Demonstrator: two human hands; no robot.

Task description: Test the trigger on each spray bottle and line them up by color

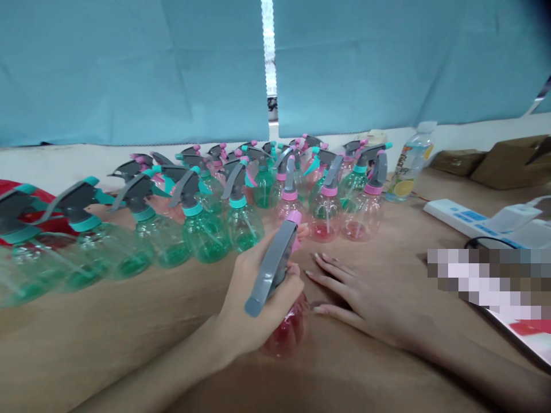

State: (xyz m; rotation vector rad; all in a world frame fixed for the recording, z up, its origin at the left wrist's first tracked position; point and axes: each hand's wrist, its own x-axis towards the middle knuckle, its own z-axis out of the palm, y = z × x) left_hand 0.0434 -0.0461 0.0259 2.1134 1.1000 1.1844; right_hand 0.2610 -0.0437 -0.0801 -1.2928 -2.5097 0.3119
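My left hand (253, 298) is wrapped round the neck of a pink spray bottle (286, 332) at the near middle of the table. The bottle stands upright, its grey trigger head with a pink nozzle showing above my fingers. Just right of it, my right hand (357, 298) lies with its fingers spread on the tabletop and holds nothing. Beyond my hands stand several more spray bottles, among them a green one (206, 235) with a turquoise collar and a pink one (325, 218) with a pink collar.
A clear drink bottle (408, 163) stands at the back right. Near it are brown boxes (508, 163), a white power strip (456, 215) with plugs, and a partly blurred screen-like object (520, 330). A red item (55, 201) lies behind the left bottles. Blue sheeting (129, 69) hangs behind.
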